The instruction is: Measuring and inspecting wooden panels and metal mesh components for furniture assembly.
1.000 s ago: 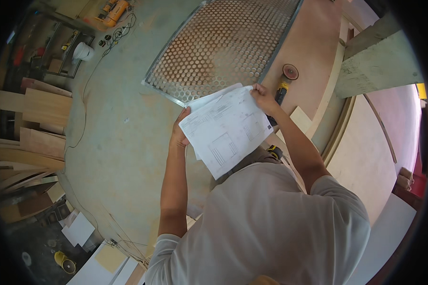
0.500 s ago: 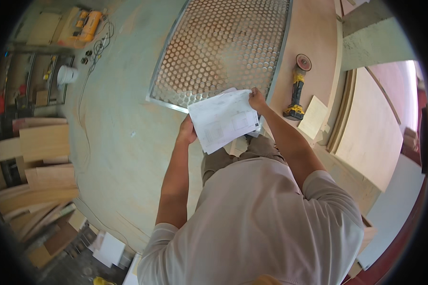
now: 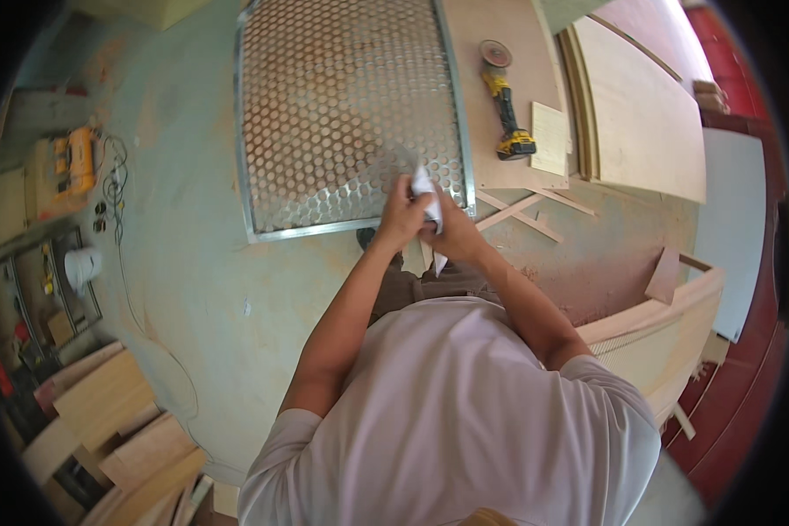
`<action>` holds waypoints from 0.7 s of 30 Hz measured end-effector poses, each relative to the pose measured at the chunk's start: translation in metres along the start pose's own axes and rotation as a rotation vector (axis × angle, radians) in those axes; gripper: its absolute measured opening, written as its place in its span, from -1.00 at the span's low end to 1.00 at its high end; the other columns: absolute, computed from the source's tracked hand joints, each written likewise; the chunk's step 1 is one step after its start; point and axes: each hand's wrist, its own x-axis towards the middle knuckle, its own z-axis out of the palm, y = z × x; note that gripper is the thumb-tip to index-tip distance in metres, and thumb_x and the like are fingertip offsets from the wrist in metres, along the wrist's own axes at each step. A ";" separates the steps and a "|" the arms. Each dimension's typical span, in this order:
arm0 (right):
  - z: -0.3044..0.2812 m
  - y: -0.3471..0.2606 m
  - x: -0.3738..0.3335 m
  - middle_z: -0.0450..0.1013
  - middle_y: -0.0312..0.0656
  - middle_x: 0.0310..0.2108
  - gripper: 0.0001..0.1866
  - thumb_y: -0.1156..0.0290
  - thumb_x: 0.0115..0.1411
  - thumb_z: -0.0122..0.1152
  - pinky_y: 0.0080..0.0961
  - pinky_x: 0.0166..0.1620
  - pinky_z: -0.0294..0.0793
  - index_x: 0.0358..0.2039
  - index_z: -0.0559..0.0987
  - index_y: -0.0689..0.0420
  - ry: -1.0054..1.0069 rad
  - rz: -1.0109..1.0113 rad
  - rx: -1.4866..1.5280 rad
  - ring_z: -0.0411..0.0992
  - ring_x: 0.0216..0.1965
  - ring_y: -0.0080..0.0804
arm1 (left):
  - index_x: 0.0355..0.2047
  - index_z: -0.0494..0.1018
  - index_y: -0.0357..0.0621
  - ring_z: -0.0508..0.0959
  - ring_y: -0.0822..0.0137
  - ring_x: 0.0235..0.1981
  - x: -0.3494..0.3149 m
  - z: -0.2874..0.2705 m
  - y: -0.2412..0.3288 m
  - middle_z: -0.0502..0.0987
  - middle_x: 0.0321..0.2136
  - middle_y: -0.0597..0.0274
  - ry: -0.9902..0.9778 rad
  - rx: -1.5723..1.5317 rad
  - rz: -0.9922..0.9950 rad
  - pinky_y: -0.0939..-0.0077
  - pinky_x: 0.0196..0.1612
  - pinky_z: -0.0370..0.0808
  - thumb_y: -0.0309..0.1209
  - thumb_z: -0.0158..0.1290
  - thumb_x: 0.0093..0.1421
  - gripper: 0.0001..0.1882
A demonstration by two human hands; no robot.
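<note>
Paper is clamped between both hands, which hide much of it.

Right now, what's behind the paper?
The mesh panel, then trousers lower down. The paper, left hand and right hand hide part of the panel's near edge; anything there can't be seen.

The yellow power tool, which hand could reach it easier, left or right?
Probably the right hand: the power tool lies over on the right, closer to it than to the left hand. Both hands are on the paper.
</note>
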 end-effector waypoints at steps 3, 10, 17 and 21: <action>-0.063 0.039 -0.027 0.39 0.16 -0.06 -0.43 0.46 0.05 0.16 -0.29 -0.04 0.44 0.07 0.26 0.40 0.224 0.478 0.484 0.43 -0.08 -0.04 | -0.12 0.27 -0.16 0.49 0.35 -0.19 0.010 0.039 0.016 0.41 -0.21 0.15 -0.440 -0.081 0.224 0.40 -0.22 0.51 -0.39 0.12 0.14 -0.65; -0.173 0.070 -0.093 0.40 0.09 -0.06 -0.46 0.65 -0.02 0.13 -0.27 -0.03 0.50 0.04 0.31 0.40 0.378 0.450 1.276 0.45 -0.09 -0.13 | 0.04 0.25 -0.34 0.46 0.21 -0.10 0.094 0.008 0.007 0.34 0.01 -0.06 0.278 0.415 0.520 0.40 -0.01 0.38 -0.13 0.04 0.22 -0.44; -0.196 0.162 -0.093 0.41 0.02 -0.05 -0.46 0.56 0.03 0.24 -0.31 -0.04 0.52 0.05 0.33 0.33 0.280 0.418 1.464 0.46 -0.10 -0.22 | 0.09 0.26 -0.27 0.49 0.32 -0.10 0.097 0.081 0.034 0.45 -0.07 0.10 -0.383 0.076 -0.235 0.43 -0.06 0.46 -0.26 0.01 0.26 -0.53; -0.218 0.184 -0.073 0.42 0.02 -0.06 -0.44 0.55 0.04 0.26 -0.34 -0.05 0.53 0.07 0.32 0.33 0.227 0.451 1.414 0.47 -0.10 -0.22 | 0.08 0.27 -0.27 0.49 0.30 -0.09 0.101 0.096 0.039 0.45 -0.07 0.09 -0.321 -0.087 -0.273 0.39 -0.05 0.47 -0.28 0.03 0.24 -0.53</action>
